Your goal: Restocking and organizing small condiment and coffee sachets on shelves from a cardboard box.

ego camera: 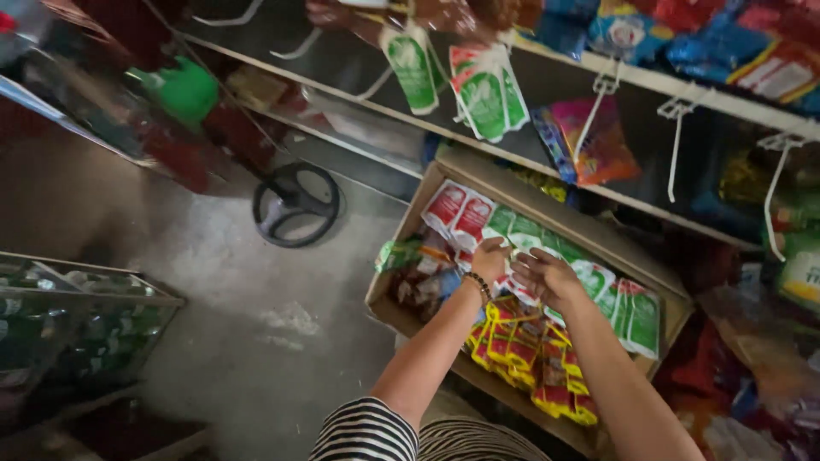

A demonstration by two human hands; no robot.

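left hand (489, 259) bent down, fingers resting loosely on glossy sachets (512, 235), nothing clenched | right hand (545, 275) spread, released, hovering beside | sachets mid-frame inside cardboard box (444, 175) on concrete floor (213, 273)

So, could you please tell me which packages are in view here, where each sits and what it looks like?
Red-and-white sachets: flat strip at the cardboard box's far left corner.
Green-and-white sachets: flat row along the box's far side.
Red-and-yellow sachets: piled in the box's near part, below both hands.
Hanging green-and-white pouches: on the shelf edge above.
Pink-orange packet: hanging at the shelf, right of them.
Blue bags: top shelf, right.
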